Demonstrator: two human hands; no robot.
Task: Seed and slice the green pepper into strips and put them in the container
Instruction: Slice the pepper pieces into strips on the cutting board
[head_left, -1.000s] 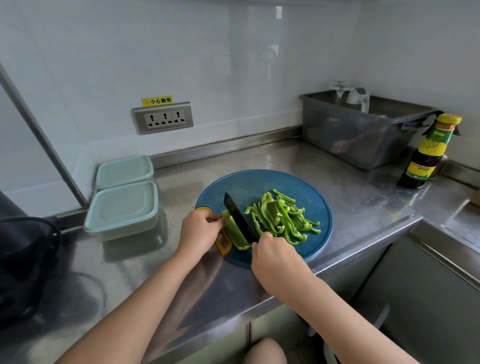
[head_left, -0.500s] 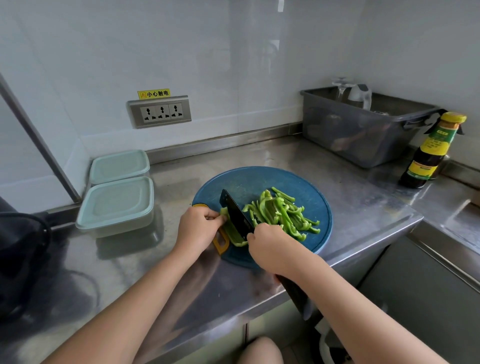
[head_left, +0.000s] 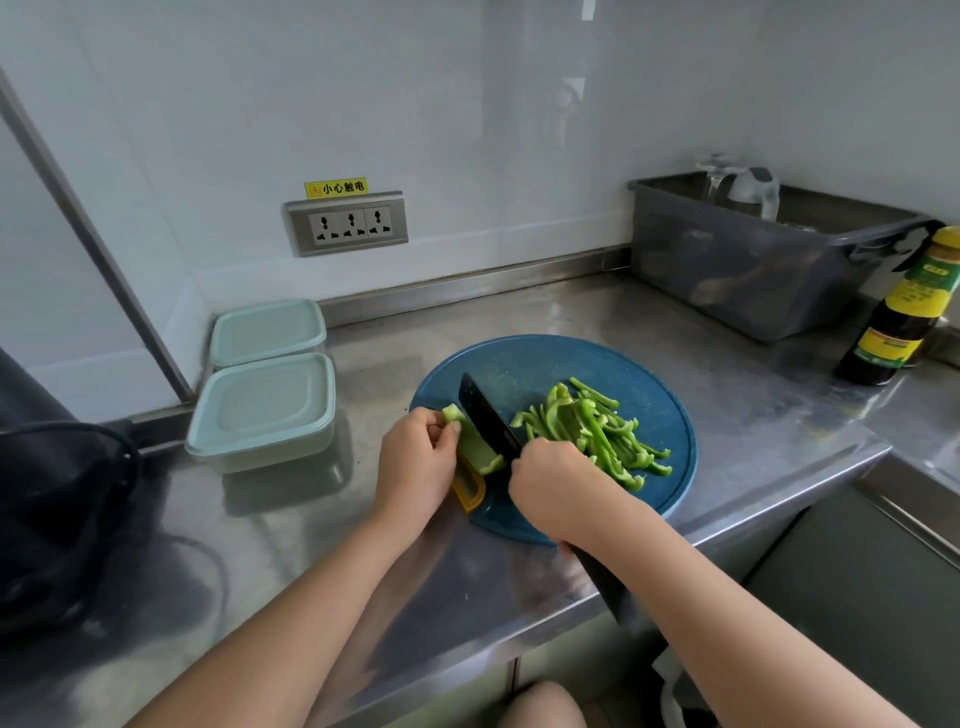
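Note:
A round blue cutting board (head_left: 524, 358) lies on the steel counter. On its right half is a pile of green pepper strips (head_left: 597, 431). My left hand (head_left: 415, 462) pinches an uncut piece of green pepper (head_left: 475, 447) at the board's left edge. My right hand (head_left: 556, 486) grips the handle of a dark knife (head_left: 488, 415), whose blade stands on the board just right of that piece. Two pale green lidded containers (head_left: 265, 405) sit to the left of the board, both closed.
A grey plastic tub (head_left: 753, 270) holding glassware stands at the back right. A dark sauce bottle (head_left: 904, 317) with a yellow label stands beside it. A wall socket (head_left: 345, 223) is behind. A black object (head_left: 52, 509) fills the left. The counter edge runs just below the board.
The knife blade has shifted a little to the right of the uncut piece. My left hand has slid back along the piece. The view has drifted slightly.

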